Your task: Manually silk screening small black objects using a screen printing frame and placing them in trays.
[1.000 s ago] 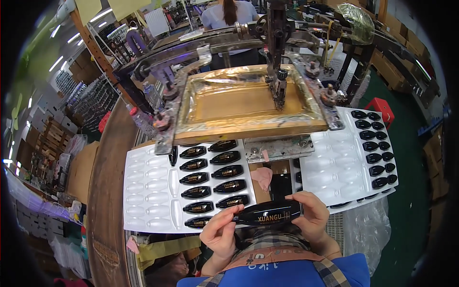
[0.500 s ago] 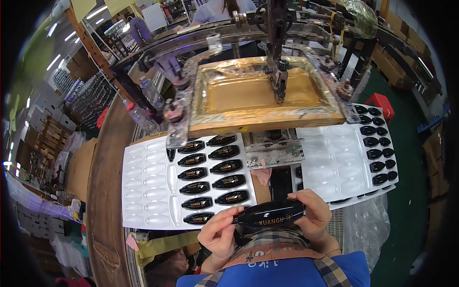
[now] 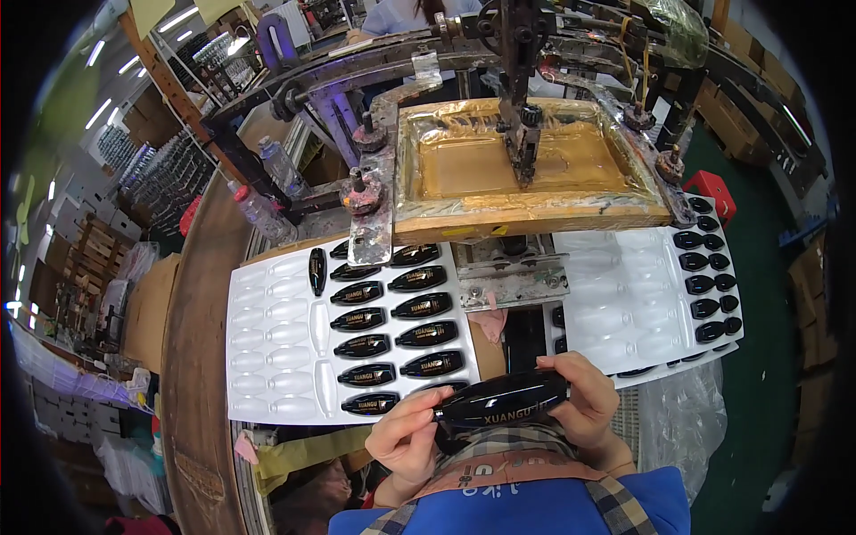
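Note:
A glossy black bottle (image 3: 499, 399), tapered at both ends and with gold print on its lower side, lies level between my two hands in front of my apron. The fingers of my left hand (image 3: 406, 437) pinch its narrow left end. Around the wider right end, my right hand (image 3: 584, 401) has its thumb and fingers closed. Just beyond my left hand, a white moulded tray (image 3: 272, 343) holds rows of similar black bottles (image 3: 428, 333) with gold print. Above the work area stands a printing screen frame (image 3: 535, 223) with a gold-brown mesh.
A metal fixture (image 3: 513, 283) sits under the frame. At the right is another white tray (image 3: 615, 303), with black bottles (image 3: 700, 283) along its far right side. Plastic bottles (image 3: 266, 214) stand at the left by the wooden table edge (image 3: 201, 357). A red stool (image 3: 711, 192) is behind the right tray.
The screen frame and its metal arms have shifted to the right, uncovering more of the left tray. The bottle in my hands has rolled slightly, its gold print now lower.

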